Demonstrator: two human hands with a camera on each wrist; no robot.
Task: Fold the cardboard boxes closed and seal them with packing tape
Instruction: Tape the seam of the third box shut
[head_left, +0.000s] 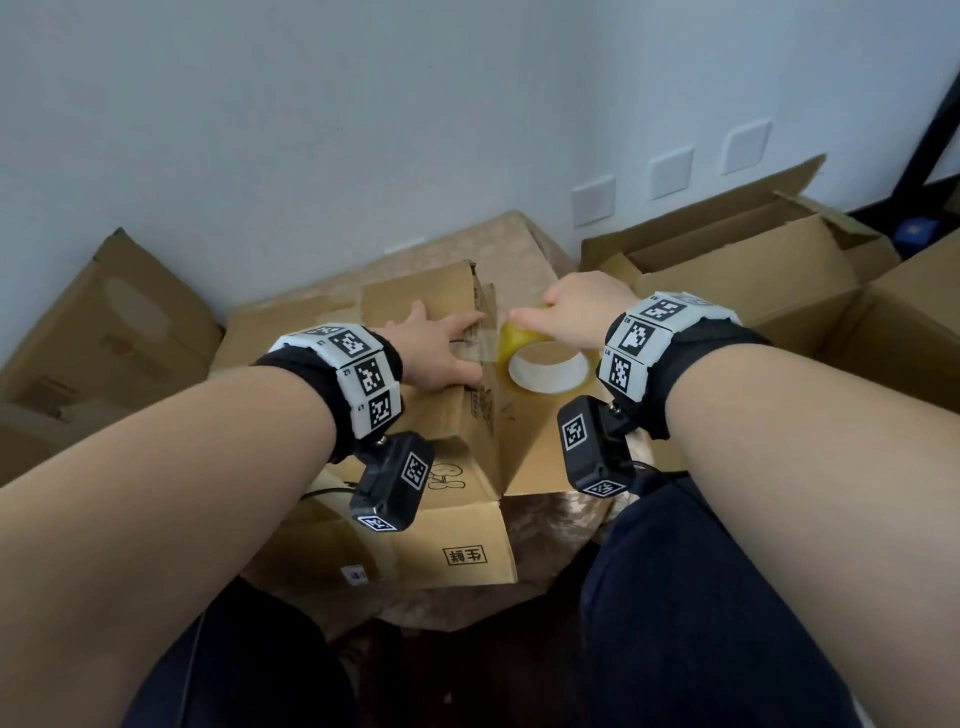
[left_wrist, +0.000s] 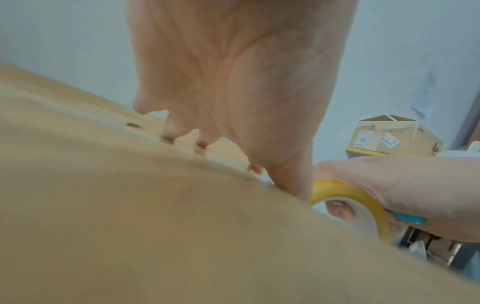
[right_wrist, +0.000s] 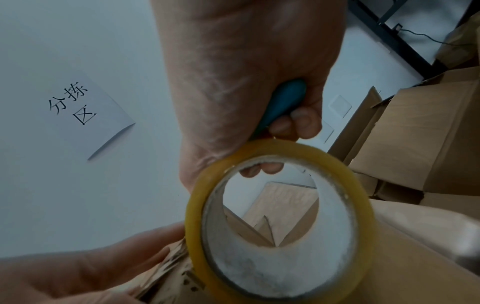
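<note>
- Left hand (head_left: 441, 345) lies flat, fingers spread, pressing down the top flap of the cardboard box (head_left: 415, 415) on the tabletop (head_left: 545, 514).
- Right hand (head_left: 582, 306) has its grip wrapped around the yellow tape roll (head_left: 545, 364), plus a blue handle (right_wrist: 281, 100), right beside the flap's edge.
- Open boxes (head_left: 753, 270) sit on the right.

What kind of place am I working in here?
Probably a packing or sorting room: cardboard boxes piled along a bare wall, a tape roll in use, and a paper sign whose characters seem to read "sorting area".
</note>
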